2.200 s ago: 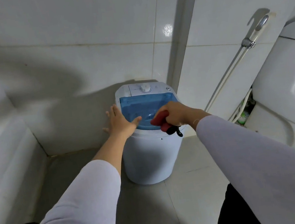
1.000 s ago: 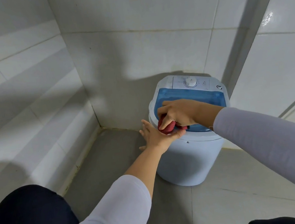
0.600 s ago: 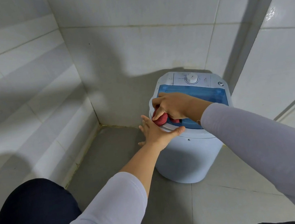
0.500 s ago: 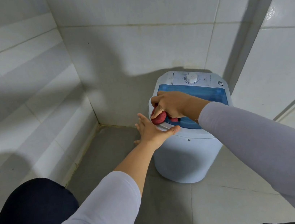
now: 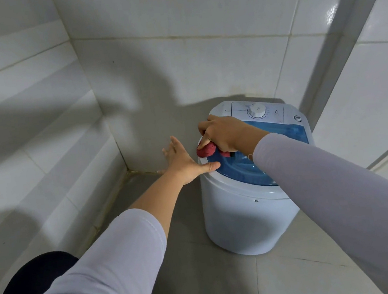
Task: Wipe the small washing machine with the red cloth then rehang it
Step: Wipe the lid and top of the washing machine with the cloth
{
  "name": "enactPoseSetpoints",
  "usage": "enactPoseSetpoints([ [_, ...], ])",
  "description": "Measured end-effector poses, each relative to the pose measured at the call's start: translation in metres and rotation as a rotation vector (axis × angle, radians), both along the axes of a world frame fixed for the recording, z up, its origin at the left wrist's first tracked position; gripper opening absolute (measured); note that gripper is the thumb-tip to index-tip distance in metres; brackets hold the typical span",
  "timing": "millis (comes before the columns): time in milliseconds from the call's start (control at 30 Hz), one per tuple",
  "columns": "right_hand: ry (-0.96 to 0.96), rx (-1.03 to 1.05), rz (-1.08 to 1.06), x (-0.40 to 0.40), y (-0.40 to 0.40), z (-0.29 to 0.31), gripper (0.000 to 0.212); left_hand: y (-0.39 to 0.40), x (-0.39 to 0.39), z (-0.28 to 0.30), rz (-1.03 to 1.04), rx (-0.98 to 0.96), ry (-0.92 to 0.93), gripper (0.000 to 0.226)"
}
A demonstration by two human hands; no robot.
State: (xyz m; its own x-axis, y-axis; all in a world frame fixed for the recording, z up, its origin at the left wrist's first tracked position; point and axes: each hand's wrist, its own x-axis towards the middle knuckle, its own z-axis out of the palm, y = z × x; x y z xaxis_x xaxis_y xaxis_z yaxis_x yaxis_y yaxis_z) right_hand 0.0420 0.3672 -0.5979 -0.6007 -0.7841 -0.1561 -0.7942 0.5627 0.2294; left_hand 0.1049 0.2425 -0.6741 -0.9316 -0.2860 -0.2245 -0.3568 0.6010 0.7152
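The small washing machine point(image 5: 242, 217) is a white tub with a blue see-through lid and a white dial at the back; it stands on the floor in the wall corner. My right hand point(image 5: 223, 134) presses the bunched red cloth point(image 5: 207, 150) onto the lid's left rim, and most of the cloth is hidden under the fingers. My left hand point(image 5: 182, 163) lies flat against the machine's left side, fingers spread, thumb resting on the rim just below the cloth.
White tiled walls point(image 5: 38, 143) close in on the left and behind the machine. The grey tiled floor point(image 5: 207, 282) spreads out in front. My dark-clothed knee point(image 5: 21, 290) shows at bottom left. A vertical corner strip point(image 5: 345, 26) runs up the right wall.
My right hand has slid the red cloth from the lid's front edge round to its left rim. My left hand stays braced on the machine's side. My view has shifted a little.
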Motion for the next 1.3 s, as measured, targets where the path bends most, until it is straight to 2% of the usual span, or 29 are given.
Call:
enactPoseSetpoints([
  [133, 0.024, 0.029, 0.006, -0.014, -0.004, 0.001, 0.056, -0.004, -0.008, 0.001, -0.08, -0.024, -0.048, 0.145],
  [767, 0.099, -0.023, -0.126, -0.054, -0.005, -0.004, 0.043, -0.012, -0.017, 0.0, -0.193, -0.08, -0.118, 0.146],
  [867, 0.048, -0.13, -0.223, -0.062, -0.001, -0.006, 0.051, -0.013, -0.023, 0.005, -0.229, -0.075, -0.112, 0.144],
  [1033, 0.038, -0.388, -0.411, -0.082, 0.014, 0.01, 0.053, -0.024, -0.049, 0.024, -0.192, -0.068, -0.037, 0.132],
  [1167, 0.019, -0.394, -0.387, -0.083, 0.01, 0.019, 0.053, -0.028, -0.075, 0.019, -0.162, -0.069, -0.026, 0.132],
  [1300, 0.037, -0.297, -0.31, -0.075, 0.0, 0.011, 0.049, -0.025, -0.096, 0.01, -0.167, -0.055, -0.021, 0.134],
])
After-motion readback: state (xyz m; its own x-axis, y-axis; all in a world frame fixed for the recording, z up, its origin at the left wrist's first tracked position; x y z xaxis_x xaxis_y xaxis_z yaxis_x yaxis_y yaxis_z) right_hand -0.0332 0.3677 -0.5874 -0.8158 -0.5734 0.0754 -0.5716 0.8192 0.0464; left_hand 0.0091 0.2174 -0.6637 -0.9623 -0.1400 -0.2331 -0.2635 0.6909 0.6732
